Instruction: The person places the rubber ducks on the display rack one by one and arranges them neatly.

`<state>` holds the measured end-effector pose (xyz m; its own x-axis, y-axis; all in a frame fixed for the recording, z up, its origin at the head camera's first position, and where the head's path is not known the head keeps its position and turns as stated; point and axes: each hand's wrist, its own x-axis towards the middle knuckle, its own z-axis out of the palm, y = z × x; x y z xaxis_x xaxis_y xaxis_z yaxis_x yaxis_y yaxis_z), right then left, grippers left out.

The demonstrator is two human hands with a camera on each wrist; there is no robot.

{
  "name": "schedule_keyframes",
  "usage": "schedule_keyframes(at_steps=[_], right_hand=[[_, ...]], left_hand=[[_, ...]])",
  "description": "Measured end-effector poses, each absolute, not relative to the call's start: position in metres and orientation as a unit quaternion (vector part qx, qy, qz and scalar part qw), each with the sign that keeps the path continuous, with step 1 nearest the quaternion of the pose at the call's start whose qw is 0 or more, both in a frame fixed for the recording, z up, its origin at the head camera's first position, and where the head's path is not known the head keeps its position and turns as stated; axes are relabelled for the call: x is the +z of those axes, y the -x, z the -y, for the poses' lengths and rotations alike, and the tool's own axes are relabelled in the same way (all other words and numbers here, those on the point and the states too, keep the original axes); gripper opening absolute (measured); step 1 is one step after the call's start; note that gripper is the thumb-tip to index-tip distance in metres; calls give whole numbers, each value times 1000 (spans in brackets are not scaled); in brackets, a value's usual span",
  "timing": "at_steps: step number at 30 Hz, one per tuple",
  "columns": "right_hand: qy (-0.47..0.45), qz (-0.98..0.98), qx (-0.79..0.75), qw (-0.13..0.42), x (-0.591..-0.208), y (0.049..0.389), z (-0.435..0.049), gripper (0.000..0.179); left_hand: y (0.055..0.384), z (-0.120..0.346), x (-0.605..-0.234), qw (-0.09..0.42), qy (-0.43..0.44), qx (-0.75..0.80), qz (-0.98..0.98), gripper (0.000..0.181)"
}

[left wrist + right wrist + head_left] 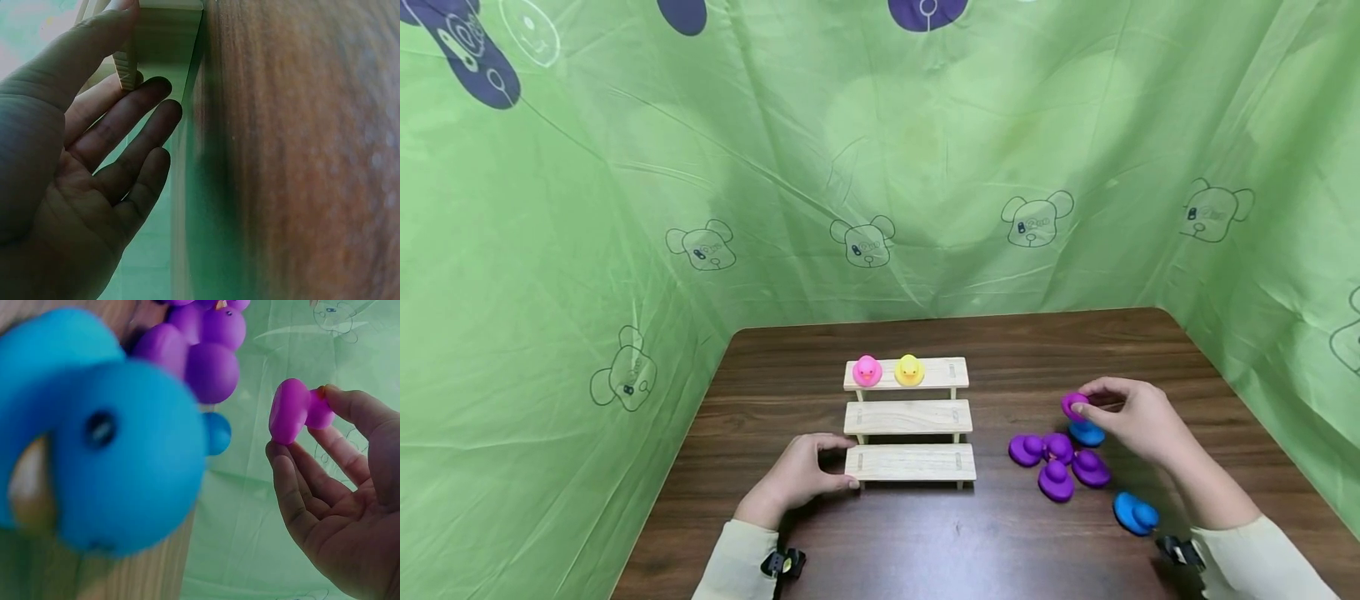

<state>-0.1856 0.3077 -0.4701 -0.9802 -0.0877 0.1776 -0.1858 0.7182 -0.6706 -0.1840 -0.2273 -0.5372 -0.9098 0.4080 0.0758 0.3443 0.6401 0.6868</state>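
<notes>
I have the two hands well apart. The left hand [801,471] pinches the left end of the rack [910,462] at its front step, thumb on the near side, its lower fingers slightly bent and free of the wood. The right hand [1138,415] pinches the held duck [287,411], a purple one, between thumb and fingertips. That duck is up over the right side of the table [958,546], near the far blue duck [1087,433] but, as the right wrist view shows, not touching it.

My first worry is that pinch. Only fingertips bear on smooth, rounded sides, so a hard squeeze or a knock could roll the duck out, onto the blue one or among the four purple ducks [1091,469] just beside. Sweeping left too low could scatter those four, and the near blue duck [1136,513] lies close enough to the right arm to be nudged.

On the other side, I mistrust the rack's short legs. If the left hand pulls or lifts, that end could tilt, and the pink duck [867,372] and yellow duck [909,371], probably loose on the back step, might slide or topple. I cannot tell whether the three steps are joined.
</notes>
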Motion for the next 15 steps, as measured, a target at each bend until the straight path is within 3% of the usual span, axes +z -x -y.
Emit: schedule_keyframes(at_steps=[15], right_hand=[[-123,913,384,62,-450,202,-274,22]], left_hand=[[186,228,-539,39,-215,368,-904,50]])
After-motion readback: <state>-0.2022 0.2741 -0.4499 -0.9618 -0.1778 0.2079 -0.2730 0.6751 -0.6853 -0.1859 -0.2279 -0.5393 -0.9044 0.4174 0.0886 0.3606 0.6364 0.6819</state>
